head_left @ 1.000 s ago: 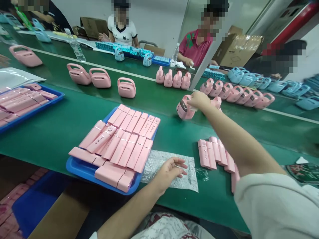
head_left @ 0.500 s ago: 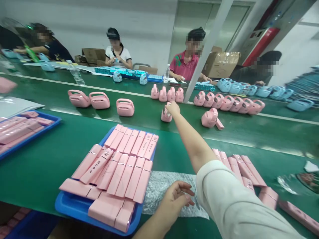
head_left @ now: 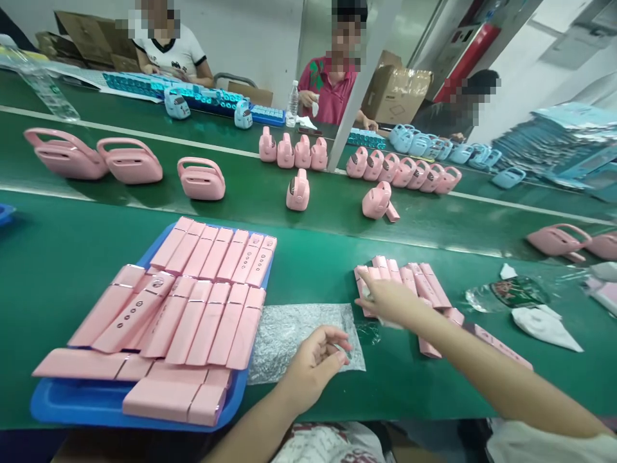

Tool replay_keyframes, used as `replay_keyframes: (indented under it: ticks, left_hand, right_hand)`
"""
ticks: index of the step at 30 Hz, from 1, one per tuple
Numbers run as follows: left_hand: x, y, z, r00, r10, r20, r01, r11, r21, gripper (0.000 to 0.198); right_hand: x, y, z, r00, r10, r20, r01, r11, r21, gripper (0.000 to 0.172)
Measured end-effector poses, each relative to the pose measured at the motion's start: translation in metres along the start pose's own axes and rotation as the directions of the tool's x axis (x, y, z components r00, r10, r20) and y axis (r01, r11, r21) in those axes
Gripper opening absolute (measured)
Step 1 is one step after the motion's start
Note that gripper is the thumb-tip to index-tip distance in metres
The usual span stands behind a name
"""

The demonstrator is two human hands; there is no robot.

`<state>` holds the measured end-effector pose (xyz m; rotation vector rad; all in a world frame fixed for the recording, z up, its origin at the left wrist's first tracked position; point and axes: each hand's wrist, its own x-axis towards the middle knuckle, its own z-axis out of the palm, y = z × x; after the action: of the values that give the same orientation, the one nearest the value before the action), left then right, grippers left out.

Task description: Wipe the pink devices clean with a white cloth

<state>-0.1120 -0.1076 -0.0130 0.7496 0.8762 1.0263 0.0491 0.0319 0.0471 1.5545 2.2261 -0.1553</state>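
My left hand [head_left: 321, 360] hovers over a bubble-wrap sheet [head_left: 277, 331], fingers loosely curled and apart, nothing in them. To its right, my right hand [head_left: 388, 299] is at the left end of a group of pink bars [head_left: 431, 283]. A bit of white cloth [head_left: 367, 294] shows between its fingers and below the palm. The fingertips are against the leftmost pink bar [head_left: 360, 276]; whether they grip it is hard to tell. Left of the wrap, a blue tray [head_left: 77, 402] bears stacked pink bars [head_left: 197, 315], some with round buttons and a shiny band.
Pink handled devices [head_left: 202, 180] stand on the green line beyond, one nearest the middle [head_left: 299, 191]. At right lie a crumpled white cloth [head_left: 547, 328] and a clear bottle [head_left: 506, 292]. Across the line, co-workers [head_left: 328, 90] sit by blue devices [head_left: 177, 106].
My right hand has left the pink device on the line and come back to the bars at right. That device stays standing. The view has shifted; my left hand stays over the wrap.
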Motion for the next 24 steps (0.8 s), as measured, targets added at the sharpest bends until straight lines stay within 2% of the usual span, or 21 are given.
replay_keyframes:
  ticks: [4, 10, 15, 17, 20, 24]
  left_hand:
    - [0.0, 0.0, 0.002, 1.0, -0.004, -0.027, 0.004, 1.0, -0.003, 0.036]
    - [0.0, 0.004, 0.002, 0.998, -0.036, -0.059, 0.028, 0.99, -0.135, 0.041]
    - [0.0, 0.002, 0.003, 0.998, -0.066, -0.024, 0.06, 0.979, -0.196, 0.039]
    - [0.001, 0.0, 0.005, 0.996, -0.084, -0.015, 0.078, 0.971, -0.225, 0.038]
    - [0.001, -0.001, 0.006, 0.995, -0.101, -0.022, 0.093, 0.966, -0.242, 0.039]
    - [0.002, -0.001, 0.005, 0.994, -0.108, -0.034, 0.097, 0.97, -0.224, 0.041]
  right_hand:
    - [-0.012, -0.013, 0.024, 0.996, 0.064, -0.062, -0.069, 0.994, -0.082, 0.064]
    - [0.004, -0.009, 0.028, 0.98, 0.033, -0.199, -0.057, 0.991, -0.117, 0.05]
    - [0.009, -0.015, 0.036, 0.993, 0.043, -0.113, -0.05, 0.997, -0.054, 0.06]
    - [0.013, -0.021, 0.039, 0.993, 0.016, -0.119, -0.024, 0.998, -0.065, 0.06]
    - [0.038, -0.03, 0.032, 0.987, 0.016, -0.162, -0.016, 1.0, -0.002, 0.056]
    - [0.117, -0.042, -0.011, 0.966, 0.079, -0.248, -0.048, 0.99, 0.13, 0.045]
